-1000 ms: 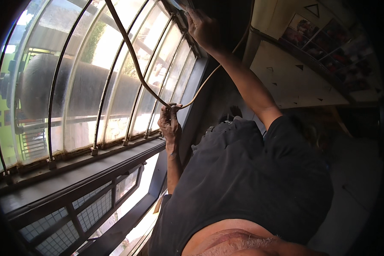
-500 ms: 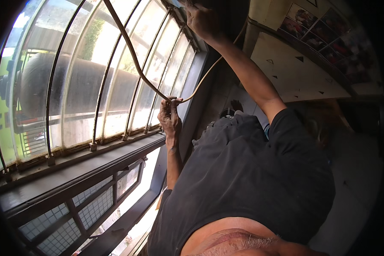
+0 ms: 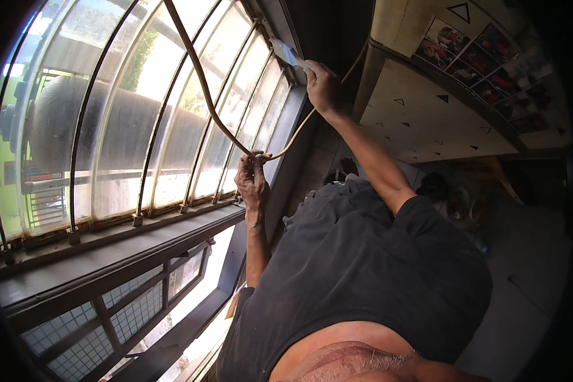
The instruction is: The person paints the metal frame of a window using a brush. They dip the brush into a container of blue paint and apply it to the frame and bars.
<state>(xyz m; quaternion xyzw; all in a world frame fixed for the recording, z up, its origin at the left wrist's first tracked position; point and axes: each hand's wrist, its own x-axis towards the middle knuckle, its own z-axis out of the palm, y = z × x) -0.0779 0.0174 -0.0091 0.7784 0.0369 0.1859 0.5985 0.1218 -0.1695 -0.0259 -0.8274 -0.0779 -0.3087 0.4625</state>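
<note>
Brown cord sags across the barred window; from my remote post I record its lowest bend pinched between thumb and fingers of the left hand. I find the right hand, raised, gripping a flat pale-blue tool whose exact kind I cannot determine. That tool sits beside the window frame; contact is unconfirmed. Below the bars I note a grey sill; rightward, a pale panel marked with triangles.
</note>
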